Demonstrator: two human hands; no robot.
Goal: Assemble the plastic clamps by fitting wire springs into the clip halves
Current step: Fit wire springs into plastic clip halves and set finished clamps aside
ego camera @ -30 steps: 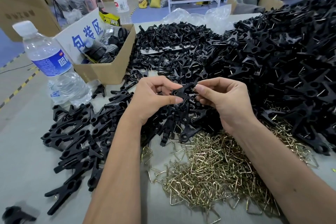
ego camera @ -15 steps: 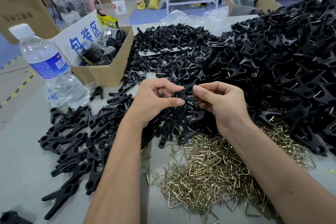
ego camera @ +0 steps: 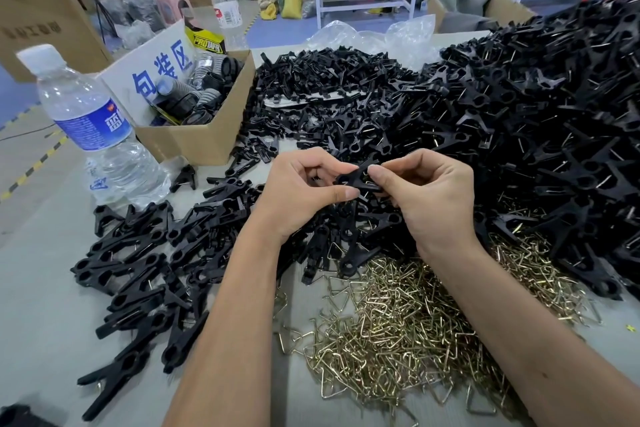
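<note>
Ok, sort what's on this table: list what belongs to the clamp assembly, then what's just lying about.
Belongs to the job:
- black clamp, held between left hand and right hand
- pile of clip halves
- pile of wire springs
- heap of assembled clamps

Just lying about:
- near water bottle
- far water bottle
- cardboard box
- plastic bag
</note>
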